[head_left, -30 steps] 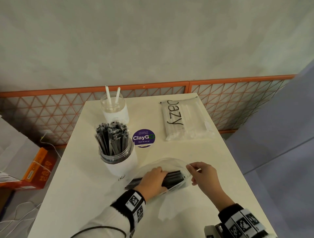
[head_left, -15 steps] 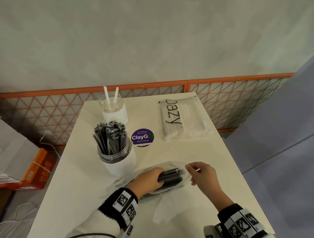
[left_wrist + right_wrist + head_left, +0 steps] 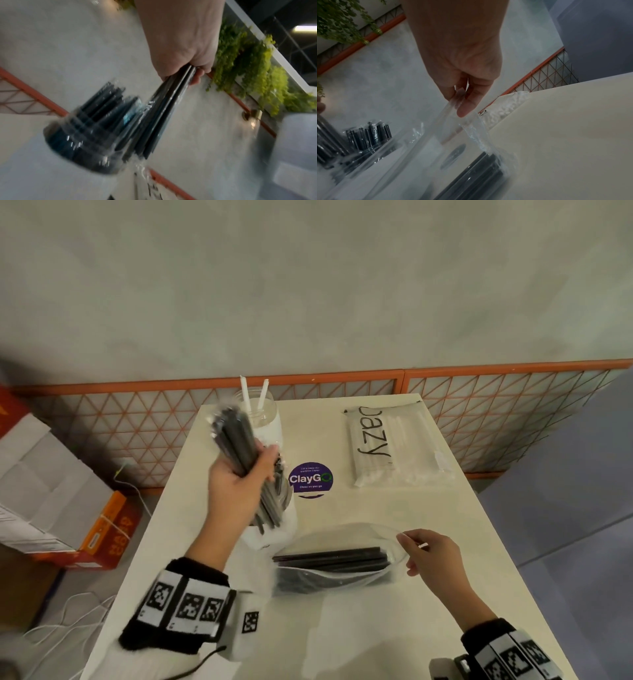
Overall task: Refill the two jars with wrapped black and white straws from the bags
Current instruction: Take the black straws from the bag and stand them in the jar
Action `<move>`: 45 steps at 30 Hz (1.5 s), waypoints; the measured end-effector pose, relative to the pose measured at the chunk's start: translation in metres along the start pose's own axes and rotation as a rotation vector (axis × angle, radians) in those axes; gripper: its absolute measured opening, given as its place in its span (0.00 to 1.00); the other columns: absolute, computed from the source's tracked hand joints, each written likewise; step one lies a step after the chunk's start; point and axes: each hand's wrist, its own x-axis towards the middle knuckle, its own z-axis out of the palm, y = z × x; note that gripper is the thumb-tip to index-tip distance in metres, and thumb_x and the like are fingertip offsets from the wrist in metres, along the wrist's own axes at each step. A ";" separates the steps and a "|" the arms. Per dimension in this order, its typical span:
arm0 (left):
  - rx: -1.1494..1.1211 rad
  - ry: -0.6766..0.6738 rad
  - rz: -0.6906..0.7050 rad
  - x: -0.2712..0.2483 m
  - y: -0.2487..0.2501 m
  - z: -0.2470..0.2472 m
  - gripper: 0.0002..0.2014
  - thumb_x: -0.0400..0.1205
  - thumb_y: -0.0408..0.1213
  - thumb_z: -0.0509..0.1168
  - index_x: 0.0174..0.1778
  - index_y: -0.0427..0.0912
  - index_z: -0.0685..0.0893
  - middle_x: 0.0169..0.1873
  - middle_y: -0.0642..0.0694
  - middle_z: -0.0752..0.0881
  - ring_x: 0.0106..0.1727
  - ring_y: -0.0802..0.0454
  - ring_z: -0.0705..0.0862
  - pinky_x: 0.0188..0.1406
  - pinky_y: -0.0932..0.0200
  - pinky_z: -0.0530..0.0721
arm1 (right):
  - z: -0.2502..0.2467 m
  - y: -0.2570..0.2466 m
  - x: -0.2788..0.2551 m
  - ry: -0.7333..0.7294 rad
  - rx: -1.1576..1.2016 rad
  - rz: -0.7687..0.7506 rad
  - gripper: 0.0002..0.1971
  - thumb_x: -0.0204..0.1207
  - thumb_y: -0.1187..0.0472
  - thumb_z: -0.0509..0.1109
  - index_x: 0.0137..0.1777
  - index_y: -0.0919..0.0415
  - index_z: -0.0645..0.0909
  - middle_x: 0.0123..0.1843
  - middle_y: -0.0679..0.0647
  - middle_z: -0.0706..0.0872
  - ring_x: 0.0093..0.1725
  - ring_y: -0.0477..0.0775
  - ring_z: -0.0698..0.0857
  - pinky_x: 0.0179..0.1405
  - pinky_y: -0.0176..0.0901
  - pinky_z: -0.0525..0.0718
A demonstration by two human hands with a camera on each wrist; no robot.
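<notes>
A: Left hand [image 3: 236,487]?
B: Gripping a bundle of black straws [image 3: 236,440], centre-left of frame, lower ends at the black-straw jar [image 3: 80,142].
A: Right hand [image 3: 431,556]?
B: Pinching the open clear bag [image 3: 342,573], black straws inside, lower centre on the surface [image 3: 428,525].
A: White stock?
B: White-straw jar [image 3: 265,419] and bag of white straws [image 3: 390,450], upper centre.

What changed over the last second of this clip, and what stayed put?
The left hand came out of the clear bag gripping a bundle of black straws, now raised over the black-straw jar. The right hand still pinches the bag's mouth open. The white-straw jar and white-straw bag stayed.
</notes>
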 end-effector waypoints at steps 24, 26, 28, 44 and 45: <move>0.146 0.066 0.051 0.045 -0.037 -0.004 0.07 0.80 0.34 0.69 0.42 0.33 0.82 0.27 0.47 0.84 0.31 0.60 0.84 0.41 0.73 0.81 | -0.001 0.003 -0.007 -0.004 -0.015 0.024 0.04 0.76 0.60 0.72 0.41 0.56 0.87 0.27 0.49 0.85 0.19 0.45 0.82 0.25 0.31 0.80; 0.210 0.044 0.013 0.042 -0.051 -0.006 0.05 0.78 0.36 0.70 0.42 0.39 0.82 0.32 0.49 0.86 0.35 0.61 0.85 0.43 0.71 0.82 | -0.001 0.002 -0.007 -0.008 -0.020 0.018 0.04 0.76 0.59 0.71 0.42 0.55 0.88 0.28 0.49 0.85 0.20 0.45 0.83 0.27 0.33 0.81; 0.369 0.045 0.092 0.038 -0.065 -0.011 0.06 0.77 0.37 0.72 0.45 0.40 0.83 0.42 0.46 0.83 0.44 0.56 0.83 0.50 0.67 0.81 | -0.002 0.003 -0.006 -0.014 -0.021 0.013 0.04 0.77 0.59 0.71 0.43 0.56 0.88 0.28 0.48 0.85 0.20 0.44 0.82 0.26 0.32 0.81; 1.035 0.043 0.321 0.018 -0.118 -0.032 0.22 0.78 0.52 0.59 0.46 0.35 0.88 0.73 0.36 0.71 0.78 0.38 0.61 0.79 0.41 0.49 | -0.002 0.003 -0.004 -0.009 0.012 -0.005 0.08 0.76 0.61 0.73 0.36 0.50 0.86 0.26 0.47 0.84 0.19 0.48 0.82 0.25 0.35 0.83; 1.027 0.036 0.323 0.016 -0.120 -0.032 0.22 0.78 0.52 0.59 0.46 0.35 0.88 0.75 0.37 0.70 0.79 0.39 0.59 0.80 0.42 0.48 | -0.002 0.003 -0.004 -0.007 0.013 -0.007 0.09 0.75 0.61 0.73 0.35 0.49 0.85 0.25 0.47 0.84 0.20 0.49 0.83 0.26 0.37 0.83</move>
